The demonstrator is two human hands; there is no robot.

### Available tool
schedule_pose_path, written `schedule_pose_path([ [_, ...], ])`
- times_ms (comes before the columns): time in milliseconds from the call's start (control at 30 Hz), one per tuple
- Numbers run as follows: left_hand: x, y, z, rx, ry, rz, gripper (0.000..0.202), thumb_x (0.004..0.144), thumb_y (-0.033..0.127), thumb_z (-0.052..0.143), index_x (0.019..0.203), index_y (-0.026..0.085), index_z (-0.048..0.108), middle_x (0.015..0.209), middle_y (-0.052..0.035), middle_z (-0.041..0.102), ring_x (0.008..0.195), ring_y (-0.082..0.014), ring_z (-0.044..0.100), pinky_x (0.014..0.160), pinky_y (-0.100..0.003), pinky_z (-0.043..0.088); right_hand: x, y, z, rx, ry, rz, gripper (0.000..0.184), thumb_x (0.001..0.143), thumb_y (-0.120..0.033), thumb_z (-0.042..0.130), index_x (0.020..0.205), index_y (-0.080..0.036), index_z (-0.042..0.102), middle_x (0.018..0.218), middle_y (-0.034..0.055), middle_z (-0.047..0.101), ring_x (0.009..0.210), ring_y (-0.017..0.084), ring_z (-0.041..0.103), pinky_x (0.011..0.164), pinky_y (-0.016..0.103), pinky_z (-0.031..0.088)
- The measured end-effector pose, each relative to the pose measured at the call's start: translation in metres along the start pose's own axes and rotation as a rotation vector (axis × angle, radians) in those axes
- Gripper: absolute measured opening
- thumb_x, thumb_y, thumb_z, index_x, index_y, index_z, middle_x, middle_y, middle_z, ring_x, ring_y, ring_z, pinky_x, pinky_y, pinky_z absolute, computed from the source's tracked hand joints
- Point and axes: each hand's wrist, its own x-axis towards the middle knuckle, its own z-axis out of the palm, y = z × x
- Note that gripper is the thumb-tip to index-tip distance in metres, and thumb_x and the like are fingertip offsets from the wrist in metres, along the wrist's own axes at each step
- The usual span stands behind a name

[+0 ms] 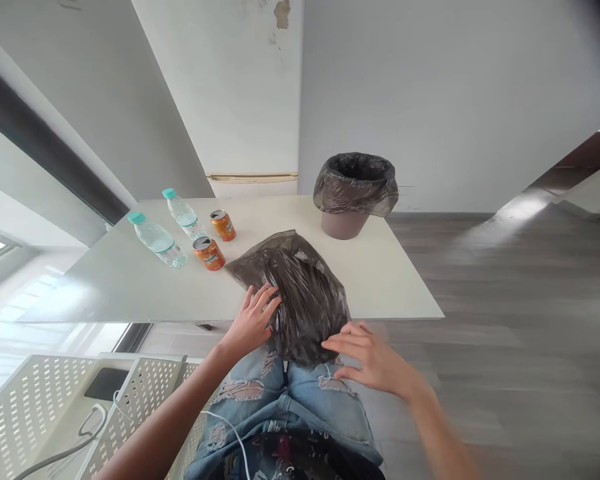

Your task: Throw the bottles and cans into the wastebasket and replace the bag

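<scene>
Dark plastic bag [305,293] is draped over near edge of white table [395,287], apparently steadied by spread-fingered left hand [253,317], with right hand [365,353] held half-open alongside, nothing visibly gripped by either.

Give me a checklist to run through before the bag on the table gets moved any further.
1. Left grip on the dark bag: ok, fingers resting over its side.
2. Right grip on the bag: cannot tell; the fingertips overlap its near edge.
3. Bag wholly on the table: not ok, it overhangs the near edge.
4. Bag apart from the nearer orange can: cannot tell, their edges meet in view.
5. Bin upright and lined: ok.
</scene>
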Motion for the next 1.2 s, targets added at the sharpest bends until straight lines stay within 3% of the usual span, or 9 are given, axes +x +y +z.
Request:
schedule_pose_path([
  [167,-0.009,0.004,0.006,0.008,-0.021,0.098,0.086,0.082,-0.004,0.052,0.162,0.029,0.045,0.17,-0.009,0.04,0.162,-0.0346,0.027,0.132,-0.064,0.023,0.016,0.01,0.0,-0.191,-0.026,-0.001,0.089,0.095,-0.038,0.075,0.17,-0.04,0.026,0.17,0.0064,0.041,0.157,0.034,0.035,0.123,0.06,0.036],
  [300,-0.008,-0.024,0.011,-0.038,-0.035,0.024,0.07,0.087,0.002,0.054,0.153,0.025,0.057,0.166,-0.0119,0.046,0.16,-0.0357,0.032,0.132,-0.066,0.02,0.019,0.05,-0.006,-0.242,-0.123,0.123,0.111,0.085,-0.057,0.08,0.172,-0.043,0.011,0.179,0.0072,0.019,0.162,0.042,0.023,0.123,0.068,0.032],
  [400,-0.007,-0.042,0.005,-0.07,-0.045,0.003,0.073,0.087,0.002,0.052,0.156,0.027,0.053,0.171,-0.0119,0.039,0.163,-0.0351,0.028,0.131,-0.068,0.02,0.006,0.074,-0.011,-0.257,-0.033,0.373,0.087,0.095,-0.069,0.061,0.17,-0.038,0.027,0.176,0.0118,0.028,0.154,0.044,0.038,0.111,0.066,0.047],
  [500,-0.011,-0.04,0.0,-0.071,0.011,0.025,0.076,0.091,0.007,0.054,0.164,0.026,0.043,0.175,-0.0125,0.029,0.165,-0.0347,0.018,0.132,-0.068,0.019,-0.001,0.072,-0.01,-0.364,0.133,0.506,0.061,0.105,-0.059,0.046,0.159,-0.031,0.049,0.163,0.0163,0.049,0.138,0.046,0.053,0.096,0.066,0.056],
  [600,-0.023,-0.029,0.003,-0.066,0.132,0.062,0.068,0.094,0.011,0.058,0.16,0.025,0.048,0.172,-0.0137,0.036,0.164,-0.0315,0.024,0.134,-0.061,0.019,0.013,0.048,-0.005,-0.432,0.202,0.314,0.067,0.102,-0.04,0.056,0.166,-0.031,0.038,0.169,0.0136,0.042,0.145,0.044,0.047,0.107,0.069,0.05],
  [733,-0.04,-0.027,0.013,-0.129,0.165,0.055,0.068,0.084,0.001,0.055,0.147,0.024,0.059,0.163,-0.0112,0.05,0.158,-0.0273,0.039,0.134,-0.057,0.024,0.049,0.03,0.001,-0.393,0.032,-0.038,0.087,0.094,-0.01,0.052,0.17,-0.041,0.023,0.176,0.0007,0.029,0.165,0.035,0.021,0.127,0.074,0.024],
  [933,-0.045,-0.027,0.008,-0.463,0.21,-0.163,0.064,0.072,-0.003,0.045,0.125,0.023,0.069,0.146,-0.0073,0.066,0.145,-0.0248,0.055,0.131,-0.054,0.032,0.06,0.062,0.016,-0.125,0.17,-0.229,0.046,0.094,-0.006,0.045,0.127,-0.022,0.072,0.14,0.0077,0.071,0.146,0.027,0.056,0.13,0.066,0.03],
  [1067,-0.027,-0.031,-0.016,-0.55,0.236,-0.433,0.041,0.082,0.007,0.046,0.11,0.018,0.075,0.099,-0.0072,0.078,0.096,-0.0241,0.071,0.09,-0.036,0.056,0.063,0.066,0.022,0.186,0.378,0.061,0.037,0.096,-0.017,0.042,0.111,-0.021,0.075,0.113,0.0069,0.079,0.106,0.024,0.076,0.112,0.053,0.053],
  [1200,0.008,-0.05,-0.033,-0.551,0.227,-0.649,0.029,0.096,0.031,0.051,0.08,0.017,0.07,0.068,-0.0026,0.064,0.068,-0.0183,0.058,0.065,-0.028,0.042,0.091,0.062,0.011,0.33,0.412,0.472,0.039,0.1,-0.049,0.045,0.099,-0.022,0.074,0.089,0.0059,0.077,0.08,0.025,0.071,0.077,0.038,0.059],
])
